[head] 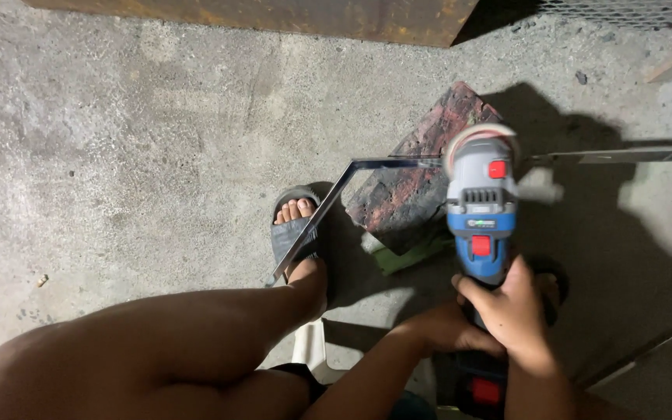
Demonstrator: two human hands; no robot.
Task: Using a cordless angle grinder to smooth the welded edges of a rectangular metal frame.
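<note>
Head view, looking down at a concrete floor (pixel 118 140).

Tool: blue and grey angle grinder (pixel 481 206), disc end pointing away from the person. Right hand (pixel 516 311) wraps the rear of the body, fingers closed tight round it. Left hand (pixel 449 330) sits just below and to the left, fingers also curled round the handle area; the exact grip underneath is hidden by the right hand.

Workpiece: thin metal strip (pixel 316 225), bent at a sharp corner. One leg runs down-left to the sandalled foot (pixel 295 225), which presses on it. The other leg runs right across the top of a dark reddish brick (pixel 410 175) and carries on past the grinder toward the frame's right edge. The disc (pixel 480 140) sits on or just over the strip above the brick; contact cannot be confirmed, since the disc is blurred.

Progress, as a judgement: grinding appears to be in hand at the strip near the bend. No sparks show. No clean cut or finished surface can be made out, so how much is done cannot be told.

Surroundings: rusty metal plate (pixel 274 15) along the top edge, wire mesh (pixel 624 9) top right, something green (pixel 410 253) under the brick.

Obstacles: bare toes and the bare knee lie near the strip; heavy shadow to the right hides part of the strip.
</note>
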